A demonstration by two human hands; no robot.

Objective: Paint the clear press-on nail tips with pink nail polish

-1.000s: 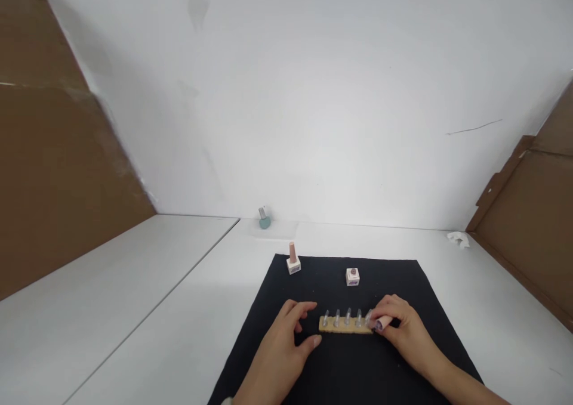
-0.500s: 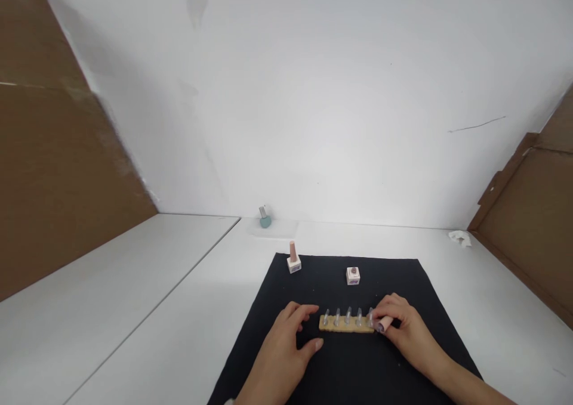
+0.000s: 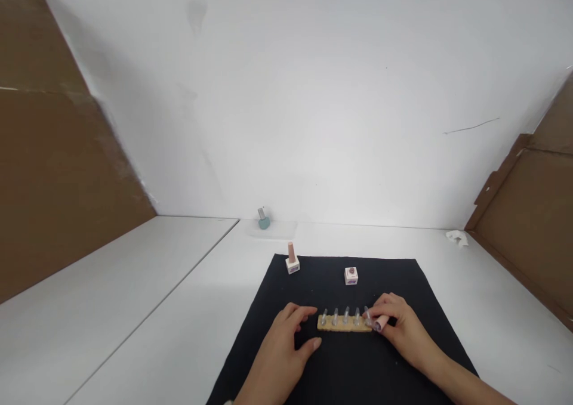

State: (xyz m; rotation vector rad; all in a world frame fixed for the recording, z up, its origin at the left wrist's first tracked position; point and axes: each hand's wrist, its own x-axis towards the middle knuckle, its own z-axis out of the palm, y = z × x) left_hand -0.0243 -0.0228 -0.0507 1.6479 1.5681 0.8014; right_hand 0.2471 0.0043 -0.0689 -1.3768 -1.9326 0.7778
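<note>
A short tan strip (image 3: 344, 327) lies on a black mat (image 3: 353, 369), with several clear nail tips (image 3: 346, 316) standing in a row along it. Between the fingers of my right hand (image 3: 400, 327) is a pink nail polish cap (image 3: 381, 322), its dark end pointing toward the rightmost nail tip. That hand's fingertips are close to this tip; whether they touch it I cannot tell. My left hand (image 3: 286, 348) rests on the mat just left of the strip, thumb and fingers apart, holding nothing.
Behind the strip stands an uncapped white polish bottle (image 3: 351, 277). A capped polish bottle (image 3: 292, 265) with a pink cap is farther left. At the back, a teal bottle (image 3: 264, 222) leans by a clear flat plate (image 3: 284, 231). Crumpled white tissue (image 3: 457, 237) lies by the right cardboard wall (image 3: 528, 226).
The whole view has shifted slightly. My right hand stays at the strip's right end with the cap, and the left hand keeps its place.
</note>
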